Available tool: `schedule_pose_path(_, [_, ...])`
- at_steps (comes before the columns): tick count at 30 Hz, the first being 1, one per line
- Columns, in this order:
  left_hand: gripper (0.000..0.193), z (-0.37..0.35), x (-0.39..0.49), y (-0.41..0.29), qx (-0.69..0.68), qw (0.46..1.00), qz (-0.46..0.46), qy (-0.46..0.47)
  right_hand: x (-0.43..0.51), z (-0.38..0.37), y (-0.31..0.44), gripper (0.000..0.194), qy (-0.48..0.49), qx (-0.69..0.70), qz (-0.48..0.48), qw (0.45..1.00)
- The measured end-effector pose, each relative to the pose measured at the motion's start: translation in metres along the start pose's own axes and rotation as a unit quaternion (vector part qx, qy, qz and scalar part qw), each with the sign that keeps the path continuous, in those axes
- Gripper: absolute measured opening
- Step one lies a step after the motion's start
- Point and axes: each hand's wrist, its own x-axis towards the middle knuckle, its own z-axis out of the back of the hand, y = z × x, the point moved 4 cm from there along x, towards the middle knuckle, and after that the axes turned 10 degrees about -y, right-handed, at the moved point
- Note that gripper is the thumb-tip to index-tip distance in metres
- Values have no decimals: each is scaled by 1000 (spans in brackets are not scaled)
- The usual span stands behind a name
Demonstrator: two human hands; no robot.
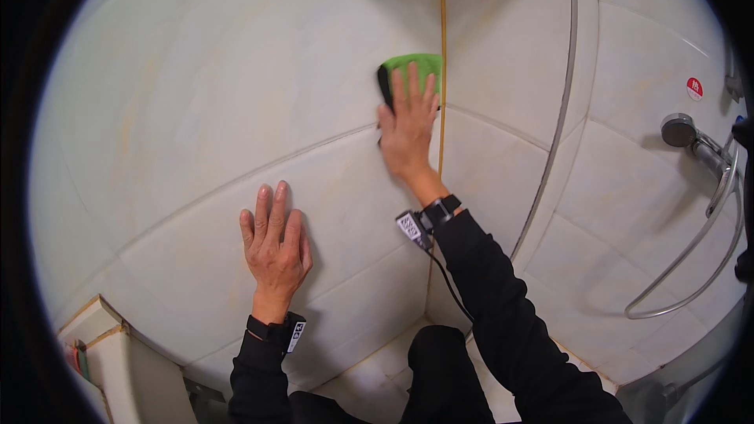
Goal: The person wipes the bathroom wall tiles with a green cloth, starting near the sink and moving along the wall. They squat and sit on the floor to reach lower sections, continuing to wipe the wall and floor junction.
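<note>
My right hand [407, 135] presses a green cloth [424, 61] with a dark edge flat against the marbled wall tiles [235, 82]. Its fingers are spread over the cloth, close to the yellowish corner strip [443, 23]. Lower and to the left, my left hand [274, 253] rests on the same wall with nothing in it, fingers apart and pointing up. The part of the cloth beneath my right palm is hidden. Both wrists carry dark straps with small tagged devices.
To the right, a hand shower [680, 129] with a looping metal hose [665, 313] hangs by a red-and-white sticker [695, 88]. A grey vertical strip [554, 153] runs down the side wall. At lower left stands a pale ledge [109, 359]. My knee [439, 359] is close to the wall.
</note>
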Motion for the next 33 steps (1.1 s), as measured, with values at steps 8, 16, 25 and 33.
schedule_pose_path(8, [10,-3,-4,-8,5,1000,18,-20,-35,30,0,65,-38,53,117,991])
schedule_pose_path(16, [11,1,35,-21,-20,1000,-2,-22,41,89,19,51,75,-172,235,954])
schedule_pose_path(25, [23,-74,95,-74,-129,991,-47,-6,92,81,7,40,208,-323,299,874])
schedule_pose_path(33, [16,-82,113,-95,-153,986,-70,-9,209,53,9,40,153,-335,355,859])
